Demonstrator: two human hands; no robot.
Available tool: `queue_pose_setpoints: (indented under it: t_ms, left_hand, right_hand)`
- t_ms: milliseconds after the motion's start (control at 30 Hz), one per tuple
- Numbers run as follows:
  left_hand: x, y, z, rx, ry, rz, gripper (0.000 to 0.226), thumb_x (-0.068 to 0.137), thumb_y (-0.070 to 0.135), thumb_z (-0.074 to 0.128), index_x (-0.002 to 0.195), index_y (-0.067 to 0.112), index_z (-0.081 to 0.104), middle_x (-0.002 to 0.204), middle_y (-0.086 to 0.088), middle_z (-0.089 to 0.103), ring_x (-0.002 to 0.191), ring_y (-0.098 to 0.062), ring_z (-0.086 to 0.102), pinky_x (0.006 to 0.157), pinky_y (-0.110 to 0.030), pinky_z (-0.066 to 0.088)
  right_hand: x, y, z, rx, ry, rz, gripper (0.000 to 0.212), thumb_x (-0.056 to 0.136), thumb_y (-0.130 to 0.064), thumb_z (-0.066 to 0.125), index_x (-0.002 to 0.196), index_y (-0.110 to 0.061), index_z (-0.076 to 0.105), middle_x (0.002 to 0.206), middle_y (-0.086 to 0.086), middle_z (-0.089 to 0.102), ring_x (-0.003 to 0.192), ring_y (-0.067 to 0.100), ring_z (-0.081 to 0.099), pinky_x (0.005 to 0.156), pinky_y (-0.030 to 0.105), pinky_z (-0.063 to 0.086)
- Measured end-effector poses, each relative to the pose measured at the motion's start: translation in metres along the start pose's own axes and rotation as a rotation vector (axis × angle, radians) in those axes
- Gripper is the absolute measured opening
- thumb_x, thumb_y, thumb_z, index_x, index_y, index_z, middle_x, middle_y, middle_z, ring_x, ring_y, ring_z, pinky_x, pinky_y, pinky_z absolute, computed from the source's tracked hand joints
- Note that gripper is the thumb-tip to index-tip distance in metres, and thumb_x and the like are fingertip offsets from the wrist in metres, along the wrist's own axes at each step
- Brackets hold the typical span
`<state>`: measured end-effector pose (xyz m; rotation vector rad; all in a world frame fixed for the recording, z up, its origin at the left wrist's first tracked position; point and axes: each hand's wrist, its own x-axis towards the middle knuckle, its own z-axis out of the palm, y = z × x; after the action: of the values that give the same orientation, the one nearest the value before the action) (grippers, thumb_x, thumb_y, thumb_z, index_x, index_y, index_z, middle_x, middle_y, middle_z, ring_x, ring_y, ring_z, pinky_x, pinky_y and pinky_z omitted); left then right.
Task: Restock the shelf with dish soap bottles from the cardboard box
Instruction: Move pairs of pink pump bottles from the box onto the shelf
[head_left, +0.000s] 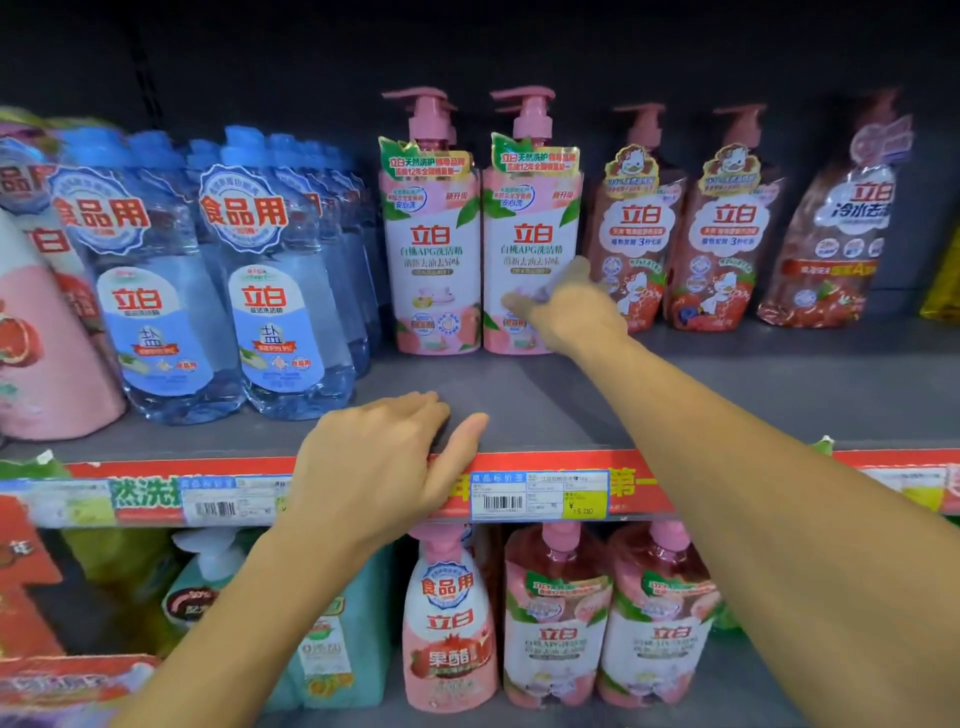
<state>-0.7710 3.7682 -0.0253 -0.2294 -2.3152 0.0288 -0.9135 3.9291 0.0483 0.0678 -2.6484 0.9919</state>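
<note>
Two pink-and-white pump dish soap bottles stand side by side at the back of the grey shelf (519, 395): one on the left (434, 249) and one on the right (530, 244). My right hand (569, 309) reaches in and holds the right bottle low on its right side, thumb across the front label; the hand is blurred. My left hand (379, 467) rests palm down on the shelf's front edge with nothing in it, its thumb over the red price rail (639, 486). The cardboard box is out of view.
Blue clear soap bottles (275, 280) stand in rows left of the pink pair. Red strawberry pump bottles (639, 228) and a refill pouch (836, 234) stand to the right. Bare shelf lies in front of the pink bottles. Pink bottles and pouches (556, 618) fill the shelf below.
</note>
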Motion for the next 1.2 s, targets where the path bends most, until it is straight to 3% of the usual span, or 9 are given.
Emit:
queue_pose_setpoints:
  t_ms: [133, 300, 367, 433, 533, 767, 933, 1067, 1200]
  left_hand:
    - [0.0, 0.001, 0.001, -0.002, -0.023, 0.023, 0.063, 0.098, 0.057, 0.02, 0.064, 0.018, 0.056, 0.061, 0.001, 0.061, 0.06, -0.026, 0.063, 0.047, -0.03, 0.026]
    - [0.005, 0.009, -0.001, -0.032, 0.004, 0.042, 0.046, 0.094, 0.044, 0.034, 0.067, 0.016, 0.058, 0.06, -0.001, 0.061, 0.055, -0.028, 0.061, 0.048, -0.028, 0.024]
    - [0.006, 0.023, -0.001, -0.084, 0.036, 0.085, 0.041, 0.093, 0.042, 0.038, 0.071, 0.015, 0.061, 0.064, -0.003, 0.063, 0.058, -0.029, 0.062, 0.051, -0.032, 0.032]
    - [0.004, 0.041, 0.004, -0.16, 0.086, 0.175, 0.039, 0.093, 0.039, 0.041, 0.081, 0.012, 0.067, 0.077, -0.005, 0.069, 0.073, -0.03, 0.067, 0.072, -0.037, 0.043]
    - [0.0, 0.07, 0.013, -0.293, 0.139, 0.272, 0.041, 0.092, 0.032, 0.044, 0.108, 0.004, 0.07, 0.112, -0.012, 0.071, 0.108, -0.029, 0.066, 0.106, -0.045, 0.036]
    - [-0.018, 0.136, 0.012, -0.646, 0.214, 0.439, 0.045, 0.081, 0.014, 0.051, 0.12, -0.005, 0.063, 0.131, -0.019, 0.062, 0.125, -0.034, 0.057, 0.115, -0.047, 0.028]
    - [-0.048, 0.18, 0.016, -0.791, 0.243, 0.485, 0.041, 0.09, 0.016, 0.05, 0.124, -0.004, 0.063, 0.131, -0.018, 0.062, 0.122, -0.035, 0.059, 0.11, -0.049, 0.038]
    - [-0.073, 0.247, 0.034, -0.84, 0.049, 0.612, 0.047, 0.086, 0.02, 0.056, 0.126, -0.004, 0.062, 0.134, -0.02, 0.06, 0.127, -0.034, 0.056, 0.113, -0.046, 0.034]
    - [-0.086, 0.32, 0.047, -0.796, -0.137, 0.727, 0.052, 0.086, 0.028, 0.05, 0.126, -0.003, 0.061, 0.132, -0.022, 0.06, 0.125, -0.035, 0.056, 0.112, -0.043, 0.031]
  right_hand:
    - [-0.044, -0.002, -0.02, -0.418, 0.047, -0.083, 0.045, 0.099, -0.038, 0.053, 0.137, -0.014, 0.05, 0.133, 0.013, 0.059, 0.122, 0.036, 0.056, 0.093, 0.04, 0.042]
    - [-0.113, 0.006, -0.03, -0.407, 0.037, -0.175, 0.06, 0.097, -0.061, 0.044, 0.135, -0.016, 0.054, 0.131, 0.011, 0.063, 0.123, 0.034, 0.055, 0.097, 0.042, 0.04]
    - [-0.13, 0.014, -0.028, -0.374, 0.088, -0.181, 0.064, 0.097, -0.062, 0.044, 0.133, -0.011, 0.056, 0.133, 0.011, 0.062, 0.125, 0.033, 0.054, 0.101, 0.041, 0.038]
    - [-0.143, 0.03, -0.025, -0.332, 0.204, -0.191, 0.059, 0.1, -0.055, 0.047, 0.13, -0.005, 0.059, 0.136, 0.015, 0.061, 0.128, 0.034, 0.052, 0.106, 0.041, 0.034]
    - [-0.168, 0.059, -0.022, -0.27, 0.349, -0.2, 0.05, 0.102, -0.038, 0.048, 0.131, 0.001, 0.059, 0.143, 0.021, 0.055, 0.133, 0.036, 0.051, 0.112, 0.038, 0.03]
    - [-0.235, 0.102, -0.046, -0.104, 0.581, -0.426, 0.034, 0.09, -0.003, 0.053, 0.12, 0.007, 0.066, 0.131, 0.021, 0.064, 0.126, 0.031, 0.06, 0.11, 0.038, 0.045]
    - [-0.287, 0.16, -0.061, -0.185, 0.596, -0.159, 0.042, 0.096, -0.02, 0.053, 0.134, -0.002, 0.059, 0.142, 0.011, 0.058, 0.134, 0.021, 0.053, 0.113, 0.026, 0.039]
    - [-0.337, 0.228, -0.071, -0.393, 0.498, 0.179, 0.056, 0.097, -0.039, 0.05, 0.141, -0.005, 0.052, 0.15, 0.011, 0.05, 0.141, 0.023, 0.044, 0.115, 0.03, 0.035]
    - [-0.385, 0.284, -0.099, -0.504, 0.391, 0.438, 0.061, 0.097, -0.036, 0.056, 0.148, -0.005, 0.043, 0.157, 0.014, 0.039, 0.147, 0.029, 0.034, 0.12, 0.034, 0.025]
